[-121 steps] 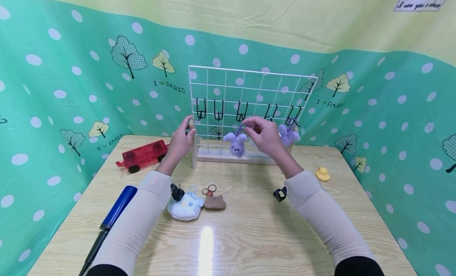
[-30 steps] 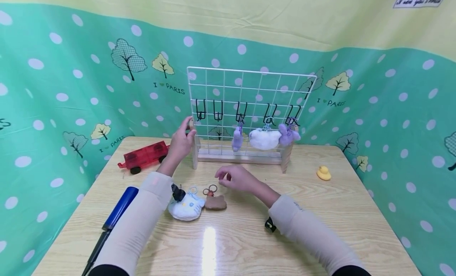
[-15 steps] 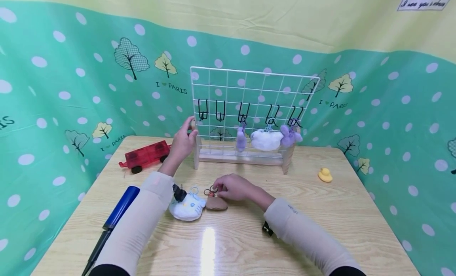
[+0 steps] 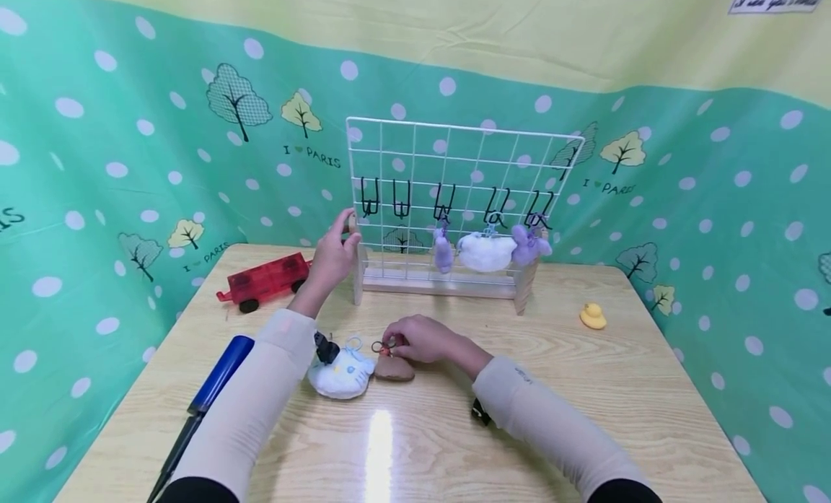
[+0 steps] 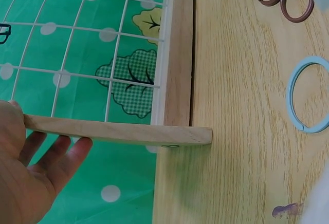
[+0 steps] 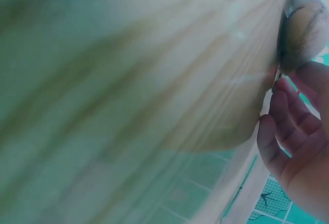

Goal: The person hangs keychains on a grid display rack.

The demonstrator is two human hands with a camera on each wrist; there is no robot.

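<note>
My left hand (image 4: 334,257) grips the wooden side post (image 5: 123,132) of a white wire grid rack (image 4: 441,289), its fingers behind the post in the left wrist view. My right hand (image 4: 425,339) is down at the table, thumb and fingers pinching the ring end of a brown plush keychain (image 4: 394,369). That plush also shows in the right wrist view beyond the fingertips. Left of it lies a white cat-face plush keychain (image 4: 340,377) with a light blue ring (image 5: 295,95). On the rack's black hooks hang a purple plush (image 4: 443,254), a white plush (image 4: 487,252) and another purple plush (image 4: 529,245).
Two black hooks (image 4: 401,200) at the rack's left bear nothing. A red toy trailer (image 4: 267,281) stands back left, and a blue-and-black stick-like thing (image 4: 221,373) lies under my left forearm. A yellow rubber duck (image 4: 592,316) sits at the right.
The purple bunny plush that my right hand held now hangs from the middle hook. My right hand has come down and left to the brown keychain's ring. The left hand keeps its hold.
</note>
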